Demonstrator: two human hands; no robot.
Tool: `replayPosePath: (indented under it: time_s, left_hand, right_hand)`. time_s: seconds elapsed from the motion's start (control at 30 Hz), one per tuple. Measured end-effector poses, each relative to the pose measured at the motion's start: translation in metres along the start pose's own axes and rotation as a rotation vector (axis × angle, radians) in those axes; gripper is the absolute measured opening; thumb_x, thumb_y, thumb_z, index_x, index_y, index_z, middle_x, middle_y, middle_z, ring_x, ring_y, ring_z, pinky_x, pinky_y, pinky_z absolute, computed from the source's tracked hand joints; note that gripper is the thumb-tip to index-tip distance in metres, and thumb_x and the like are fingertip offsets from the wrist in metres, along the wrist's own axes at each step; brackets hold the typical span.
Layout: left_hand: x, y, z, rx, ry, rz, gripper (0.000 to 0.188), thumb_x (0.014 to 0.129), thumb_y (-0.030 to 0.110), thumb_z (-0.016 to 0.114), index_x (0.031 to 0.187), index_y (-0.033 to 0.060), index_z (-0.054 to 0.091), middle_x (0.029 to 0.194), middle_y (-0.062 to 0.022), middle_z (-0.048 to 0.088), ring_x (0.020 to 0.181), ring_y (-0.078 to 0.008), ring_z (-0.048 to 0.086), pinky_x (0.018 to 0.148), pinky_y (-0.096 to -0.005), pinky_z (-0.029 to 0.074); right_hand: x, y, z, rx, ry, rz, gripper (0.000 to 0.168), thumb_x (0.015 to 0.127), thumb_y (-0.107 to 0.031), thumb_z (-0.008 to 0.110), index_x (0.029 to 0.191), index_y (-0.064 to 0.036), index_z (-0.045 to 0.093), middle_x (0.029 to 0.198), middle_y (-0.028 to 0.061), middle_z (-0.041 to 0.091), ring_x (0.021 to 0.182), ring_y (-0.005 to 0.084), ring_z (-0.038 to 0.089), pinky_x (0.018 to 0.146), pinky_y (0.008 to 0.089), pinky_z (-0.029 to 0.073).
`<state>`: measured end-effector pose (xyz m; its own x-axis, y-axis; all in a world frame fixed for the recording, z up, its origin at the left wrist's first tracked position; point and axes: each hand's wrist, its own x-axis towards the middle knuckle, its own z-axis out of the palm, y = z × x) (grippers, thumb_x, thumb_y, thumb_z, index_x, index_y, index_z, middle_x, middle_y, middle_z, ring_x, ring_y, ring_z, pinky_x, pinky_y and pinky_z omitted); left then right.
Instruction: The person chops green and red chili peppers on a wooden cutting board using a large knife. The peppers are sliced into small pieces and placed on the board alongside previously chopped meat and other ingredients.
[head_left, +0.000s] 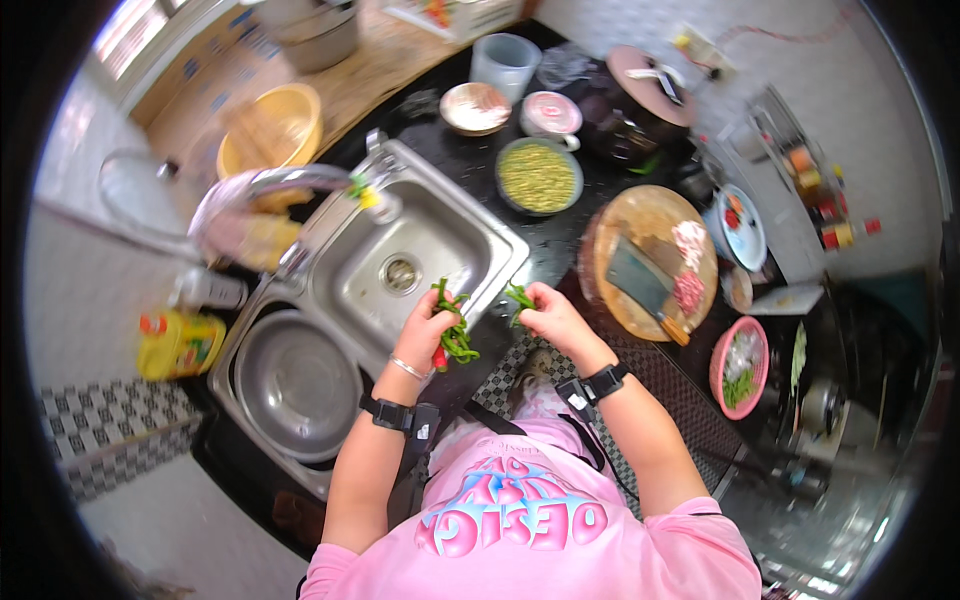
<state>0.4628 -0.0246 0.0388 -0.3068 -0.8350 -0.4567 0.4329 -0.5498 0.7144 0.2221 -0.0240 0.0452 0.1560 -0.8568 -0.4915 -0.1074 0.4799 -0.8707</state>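
A small bunch of slender green peppers (459, 346) is gripped in my left hand (421, 334), over the front rim of the steel sink (450, 232). The end of one red pepper (439, 360) sticks out below that hand. Between the fingertips and thumb of my right hand (556, 321) is a smaller green piece (517, 297), probably pepper too. This hand hangs past the sink's corner, left of the round wooden chopping board (622, 210). On the board lie a cleaver (637, 274), minced meat (688, 291) and pale chopped meat or fat (690, 241).
A steel basin (300, 382) sits in the left sink bowl. The faucet (300, 178) arches over the sink. Behind stands a bowl of green beans or grains (540, 176). A pink basket (739, 367) with greens is at the right, and a dark pot (630, 112) at the back.
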Motion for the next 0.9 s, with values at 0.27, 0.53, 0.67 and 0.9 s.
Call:
replayPosePath:
  time_s: [0.27,0.53,0.67,0.9]
  left_hand:
    - [0.103,-0.041,0.191,0.193,-0.336,-0.078,0.024,0.080,0.001,0.059,0.102,0.0089,0.052,0.092,-0.0006,0.055,0.082,-0.0111,0.054,0.069,-0.0252,0.045]
    - [0.233,-0.080,0.298,0.981,-0.276,0.146,0.032,0.073,0.015,0.070,0.101,0.0046,0.059,0.081,-0.0052,0.062,0.074,-0.0136,0.058,0.071,-0.0275,0.049]
    - [0.284,-0.089,0.320,1.411,-0.301,0.416,0.044,0.064,0.020,0.073,0.104,0.0107,0.060,0.105,-0.0182,0.058,0.110,-0.0355,0.051,0.090,-0.0377,0.047]
    - [0.290,-0.077,0.370,1.805,-0.515,0.303,0.081,0.060,0.033,0.075,0.136,0.0332,0.046,0.142,-0.0259,0.034,0.130,-0.0463,0.034,0.109,-0.0486,0.030]
  right_hand:
    - [-0.041,0.005,-0.189,0.161,0.471,-0.045,0.012,0.080,-0.007,0.062,0.083,-0.009,0.050,0.070,-0.0011,0.053,0.054,0.0074,0.048,0.048,0.0217,0.041]
    - [0.044,0.039,-0.309,-0.276,0.751,-0.054,0.020,0.073,-0.011,0.069,0.078,-0.006,0.050,0.067,0.0037,0.054,0.061,0.0146,0.055,0.054,0.0310,0.046]
    - [0.061,0.034,-0.319,-0.354,0.758,-0.143,0.026,0.071,-0.013,0.073,0.089,-0.001,0.060,0.076,0.0095,0.063,0.072,0.0229,0.062,0.068,0.0342,0.051]
    - [0.011,0.023,-0.334,-0.534,0.621,-0.354,0.052,0.074,-0.009,0.067,0.122,0.005,0.054,0.116,0.0247,0.056,0.110,0.0381,0.055,0.095,0.0406,0.045]
